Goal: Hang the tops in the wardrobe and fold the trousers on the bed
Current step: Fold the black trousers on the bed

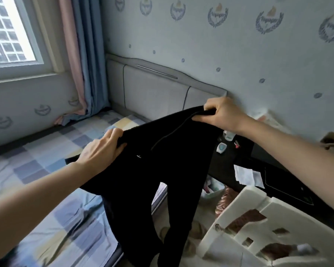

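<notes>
Head view: both hands grip black trousers [162, 160] waistband, legs hanging down.

Both arms outstretched, left hand [102, 149] and right hand [223, 114] clenched.

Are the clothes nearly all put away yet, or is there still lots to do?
Not nearly. Nothing folded shows on the bed yet. Right now the left hand and right hand hold black trousers up by the waistband, legs dangling, not folded. The white basket seems to have more clothes inside. The wardrobe is out of view, so hung tops can't be judged.
</notes>
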`<act>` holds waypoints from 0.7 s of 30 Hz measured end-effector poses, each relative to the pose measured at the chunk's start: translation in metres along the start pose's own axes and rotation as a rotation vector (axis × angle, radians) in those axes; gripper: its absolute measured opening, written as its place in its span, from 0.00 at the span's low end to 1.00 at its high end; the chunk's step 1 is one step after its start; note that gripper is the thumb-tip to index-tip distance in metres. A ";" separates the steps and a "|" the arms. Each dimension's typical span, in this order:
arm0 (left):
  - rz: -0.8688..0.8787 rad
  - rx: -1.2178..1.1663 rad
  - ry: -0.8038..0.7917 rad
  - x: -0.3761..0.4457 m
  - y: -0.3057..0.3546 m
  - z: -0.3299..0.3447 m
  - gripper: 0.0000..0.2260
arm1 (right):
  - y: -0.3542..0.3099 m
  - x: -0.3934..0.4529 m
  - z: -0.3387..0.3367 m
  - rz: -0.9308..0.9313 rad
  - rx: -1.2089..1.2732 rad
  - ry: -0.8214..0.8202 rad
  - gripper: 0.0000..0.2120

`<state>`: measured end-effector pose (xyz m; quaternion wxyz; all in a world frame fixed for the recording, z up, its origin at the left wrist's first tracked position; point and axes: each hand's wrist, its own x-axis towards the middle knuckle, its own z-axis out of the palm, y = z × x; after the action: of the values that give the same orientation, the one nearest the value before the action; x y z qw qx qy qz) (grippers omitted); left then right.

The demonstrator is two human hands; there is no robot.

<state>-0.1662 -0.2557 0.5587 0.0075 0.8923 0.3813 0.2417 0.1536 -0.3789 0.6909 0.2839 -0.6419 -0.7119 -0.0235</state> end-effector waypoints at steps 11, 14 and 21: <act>-0.319 0.256 -0.321 -0.032 -0.015 -0.025 0.25 | 0.056 0.057 0.078 -0.112 0.193 -0.526 0.18; -0.367 0.303 -0.340 -0.037 -0.031 -0.031 0.30 | 0.058 0.082 0.107 -0.126 0.266 -0.629 0.14; -0.412 0.379 -0.432 -0.034 -0.111 -0.008 0.33 | 0.054 0.146 0.200 -0.202 0.296 -0.838 0.23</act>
<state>-0.2652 -0.2013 0.5290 -0.0289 0.8128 0.5808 -0.0343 0.1270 -0.1582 0.5690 0.0566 -0.4757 -0.8202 0.3126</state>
